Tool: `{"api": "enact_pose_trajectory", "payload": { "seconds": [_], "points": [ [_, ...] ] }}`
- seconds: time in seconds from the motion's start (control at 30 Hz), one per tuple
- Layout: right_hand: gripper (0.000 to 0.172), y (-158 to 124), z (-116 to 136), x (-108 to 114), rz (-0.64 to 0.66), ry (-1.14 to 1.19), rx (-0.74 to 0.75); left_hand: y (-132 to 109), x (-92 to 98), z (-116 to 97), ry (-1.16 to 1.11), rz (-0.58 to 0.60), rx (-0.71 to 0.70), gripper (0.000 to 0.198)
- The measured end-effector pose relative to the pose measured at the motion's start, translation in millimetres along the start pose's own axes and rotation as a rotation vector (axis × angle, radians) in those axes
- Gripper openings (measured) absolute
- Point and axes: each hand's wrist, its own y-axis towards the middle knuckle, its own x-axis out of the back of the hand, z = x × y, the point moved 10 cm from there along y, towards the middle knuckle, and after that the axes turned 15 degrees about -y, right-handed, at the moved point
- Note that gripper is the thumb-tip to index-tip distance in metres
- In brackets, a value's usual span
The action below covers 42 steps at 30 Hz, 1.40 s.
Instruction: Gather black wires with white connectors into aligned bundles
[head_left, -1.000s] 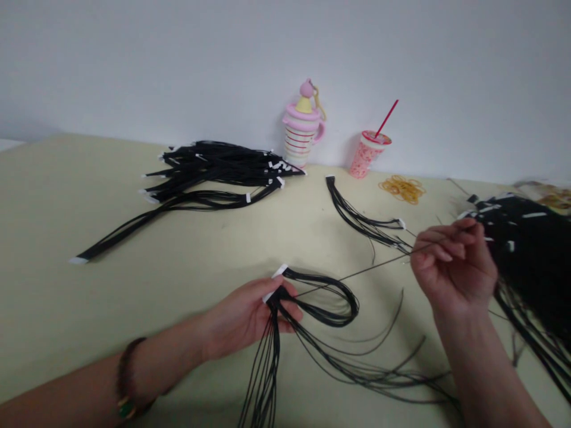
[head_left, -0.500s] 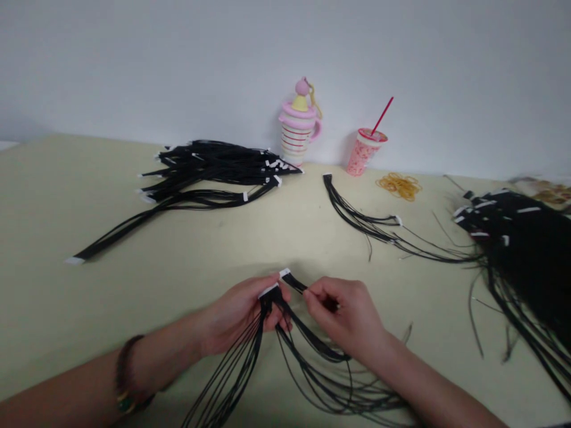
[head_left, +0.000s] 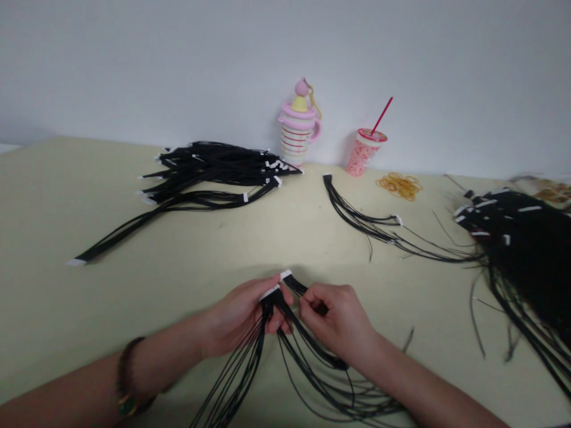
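Observation:
My left hand (head_left: 243, 315) is closed on a black wire harness (head_left: 312, 336) near its white connectors. One wide white connector (head_left: 270, 293) lies across the fingers, with wires fanning down in two bunches. A smaller white connector (head_left: 286, 275) sticks out just above, by the left fingertips. My right hand (head_left: 339, 318) pinches at the black wires leading from that smaller connector, thumb and forefinger together. Exactly which strand it grips is too small to tell. The loose wire ends hang toward the near table edge and pass under my right forearm.
A heap of black wire harnesses (head_left: 218, 163) lies back left, and a larger pile (head_left: 530, 249) on the right. One harness (head_left: 357, 217) stretches between. Along the wall stand a striped pink-lidded cup (head_left: 295, 137) and a pink straw cup (head_left: 363, 153), beside yellow rubber bands (head_left: 399, 186).
My right hand has shifted slightly left, nearer the connectors, and the wires between the hands have spread a little. My left hand keeps its hold in nearly the same place.

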Motion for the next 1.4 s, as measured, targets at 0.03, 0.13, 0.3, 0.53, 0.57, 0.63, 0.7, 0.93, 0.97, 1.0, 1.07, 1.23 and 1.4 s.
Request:
{"api": "enact_pose_trajectory", "payload": {
  "seconds": [0.03, 0.13, 0.3, 0.53, 0.57, 0.63, 0.7, 0.93, 0.97, 1.0, 1.07, 1.23, 1.4],
  "points": [
    [0.017, 0.1, -0.4, -0.1, -0.001, -0.001, -0.003, -0.4, -1.0, -0.9, 0.008, 0.000, -0.005, 0.039],
    [0.017, 0.0, -0.7, 1.0, -0.016, -0.004, -0.011, -1.6, -3.8, -1.3, 0.023, 0.004, 0.006, 0.039],
    [0.017, 0.1, 4.3, 1.9, -0.035, 0.032, 0.024, -2.6, -6.4, -1.0, 0.024, 0.010, 0.022, 0.040],
    [0.012, -1.2, 12.9, 1.2, -0.034, 0.086, 0.100, -3.5, -11.0, 1.3, 0.074, 0.058, 0.011, 0.041],
    [0.011, -1.8, 15.0, 2.1, -0.044, 0.094, 0.120, -4.0, -12.2, 1.4, 0.078, 0.066, 0.013, 0.041],
    [0.011, -2.5, 18.3, 3.1, -0.058, 0.086, 0.147, -5.1, -14.1, 1.0, 0.085, 0.073, 0.015, 0.040],
    [0.011, -2.3, 19.9, 2.1, -0.053, 0.061, 0.154, -5.7, -14.8, 0.1, 0.089, 0.069, 0.015, 0.039],
    [0.006, 9.8, -10.8, 17.0, -0.017, -0.148, 0.066, -3.5, -7.5, -3.3, -0.025, -0.006, -0.023, 0.040],
    [0.005, 12.8, -20.0, 23.7, -0.018, -0.184, 0.049, -3.2, -6.3, -3.9, -0.042, -0.014, -0.030, 0.039],
    [0.005, 15.5, -28.6, 31.4, -0.023, -0.200, 0.038, -2.9, -5.6, -4.0, -0.057, -0.018, -0.032, 0.039],
    [0.014, 19.4, -42.5, 46.4, -0.029, -0.186, 0.016, -2.3, -4.4, -3.2, -0.096, -0.023, -0.018, 0.038],
    [0.013, 4.3, -35.2, 96.4, -0.326, 0.081, -0.011, -0.7, -1.3, -2.9, -0.203, -0.046, -0.003, 0.036],
    [0.020, -17.5, 39.0, 52.3, -0.084, -0.200, 0.406, 0.6, -4.2, -3.4, -0.259, -0.012, -0.023, 0.032]
  ]
}}
